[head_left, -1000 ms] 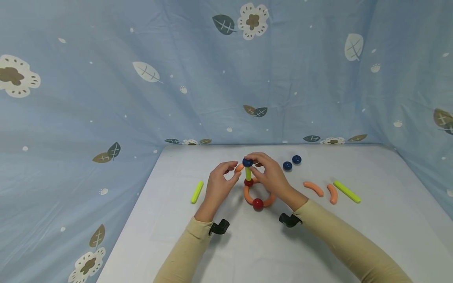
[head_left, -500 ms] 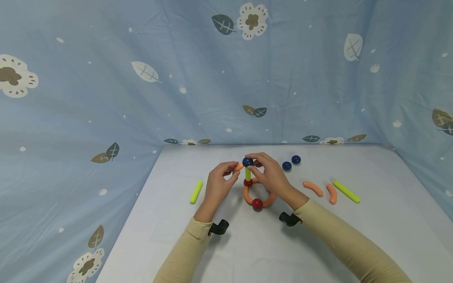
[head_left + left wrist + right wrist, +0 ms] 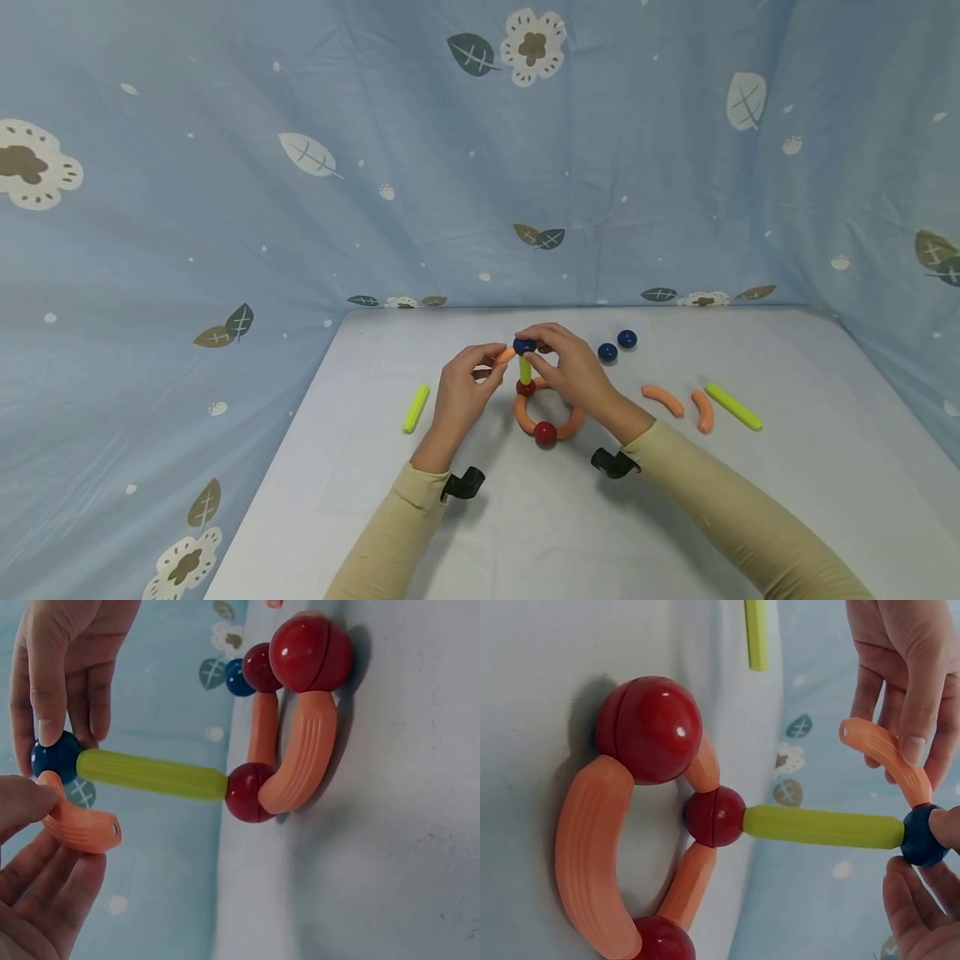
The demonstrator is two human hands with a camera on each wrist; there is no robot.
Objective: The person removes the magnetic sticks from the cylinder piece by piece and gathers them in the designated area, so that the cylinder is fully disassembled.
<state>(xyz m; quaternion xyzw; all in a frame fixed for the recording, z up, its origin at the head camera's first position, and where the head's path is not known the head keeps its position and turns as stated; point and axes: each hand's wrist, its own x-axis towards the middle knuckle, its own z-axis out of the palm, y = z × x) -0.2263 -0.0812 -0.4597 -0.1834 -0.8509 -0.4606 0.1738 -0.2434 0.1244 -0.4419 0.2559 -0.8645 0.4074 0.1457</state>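
My left hand (image 3: 461, 390) pinches a curved orange rod (image 3: 86, 829) between thumb and fingers. One end of that rod meets a dark blue ball (image 3: 922, 835), which the fingertips of my right hand (image 3: 576, 371) hold. Below the ball, a straight yellow-green rod (image 3: 150, 774) stands upright on a red ball (image 3: 715, 816). This red ball belongs to a ring of curved orange rods (image 3: 592, 855) and red balls lying on the table. Nearest me in the ring is a larger-looking red ball (image 3: 545, 433).
Two dark blue balls (image 3: 627, 338) lie behind my right hand. To the right are two loose curved orange rods (image 3: 663, 400) and a yellow-green rod (image 3: 733, 406). Another yellow-green rod (image 3: 416, 408) lies left on the white table (image 3: 360, 500). A patterned blue curtain (image 3: 420, 208) hangs behind.
The fingertips of my left hand have shifted slightly right along the orange rod. My right hand stays at the blue ball, and the ring below has not moved.
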